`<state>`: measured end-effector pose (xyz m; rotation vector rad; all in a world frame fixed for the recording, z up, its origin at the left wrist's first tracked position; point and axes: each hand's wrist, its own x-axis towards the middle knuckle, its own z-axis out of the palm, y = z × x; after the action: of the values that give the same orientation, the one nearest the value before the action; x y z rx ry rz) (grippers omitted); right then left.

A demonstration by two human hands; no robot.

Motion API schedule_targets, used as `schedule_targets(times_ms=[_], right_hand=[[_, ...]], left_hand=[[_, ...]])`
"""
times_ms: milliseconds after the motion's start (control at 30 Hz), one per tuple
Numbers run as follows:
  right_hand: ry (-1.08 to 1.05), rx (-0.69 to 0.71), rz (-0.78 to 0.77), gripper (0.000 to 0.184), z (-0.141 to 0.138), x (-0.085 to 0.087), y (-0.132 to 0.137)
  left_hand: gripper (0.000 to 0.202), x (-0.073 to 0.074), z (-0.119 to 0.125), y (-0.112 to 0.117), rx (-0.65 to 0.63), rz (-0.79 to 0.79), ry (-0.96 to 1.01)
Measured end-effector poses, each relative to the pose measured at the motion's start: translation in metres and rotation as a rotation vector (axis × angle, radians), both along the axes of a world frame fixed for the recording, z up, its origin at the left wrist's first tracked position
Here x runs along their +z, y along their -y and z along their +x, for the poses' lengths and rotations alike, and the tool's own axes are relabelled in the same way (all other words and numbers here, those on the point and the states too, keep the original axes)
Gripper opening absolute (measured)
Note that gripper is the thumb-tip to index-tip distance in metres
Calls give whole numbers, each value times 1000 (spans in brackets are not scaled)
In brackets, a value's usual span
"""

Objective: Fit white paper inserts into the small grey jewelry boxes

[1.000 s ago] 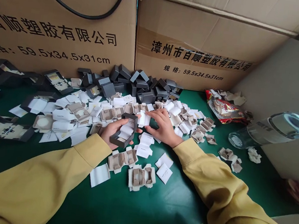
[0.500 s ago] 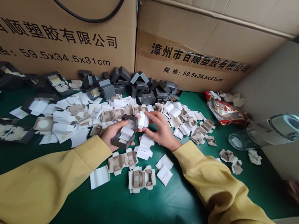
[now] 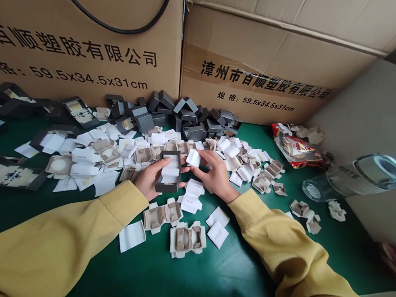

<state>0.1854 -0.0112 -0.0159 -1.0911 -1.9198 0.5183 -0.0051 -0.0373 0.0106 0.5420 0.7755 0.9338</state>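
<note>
My left hand point(image 3: 148, 181) grips a small open dark grey box point(image 3: 169, 173) with a white lining, held just above the green table point(image 3: 167, 279). My right hand point(image 3: 214, 174) is beside it on the right, its fingers pinched on a small white pad point(image 3: 193, 157) next to the box's top edge. Loose white pads and beige folded inserts point(image 3: 187, 238) lie scattered under and around both hands. Both arms wear yellow sleeves.
A heap of dark grey boxes point(image 3: 183, 115) stands at the back against two large cardboard cartons point(image 3: 253, 54). Open dark boxes point(image 3: 3, 173) lie on the left. A clear bottle point(image 3: 360, 178) lies on its side at right, near a red snack bag point(image 3: 299, 149).
My left hand has turned the grey box more upright and square to me. My right hand has lifted the white pad off the pile and brought it by the box.
</note>
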Motion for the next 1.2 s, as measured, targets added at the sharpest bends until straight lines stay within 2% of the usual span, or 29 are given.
schedule_targets(times_ms=[100,200,400,600,767,900,1200], right_hand=[[-181,-24,-166,41,0,-2,-5],[-391,67,-340,45,-2,-2,-8],[-628,160,-451,44,-4,1,-7],[-626,169,-470,40,-3,1,-4],[-609,214,-482,40,-10,-2,2],[-617,283,-487,42,-19,-2,12],[-320,199,-366,41,-20,1,18]], left_hand=[[39,1,1,-1,80,30,12],[39,2,1,0,128,21,14],[46,-4,2,-4,185,-4,96],[54,-13,0,-4,152,168,44],[61,-8,1,0,172,207,-7],[59,-10,0,-1,173,227,-7],[50,-13,1,-4,120,207,11]])
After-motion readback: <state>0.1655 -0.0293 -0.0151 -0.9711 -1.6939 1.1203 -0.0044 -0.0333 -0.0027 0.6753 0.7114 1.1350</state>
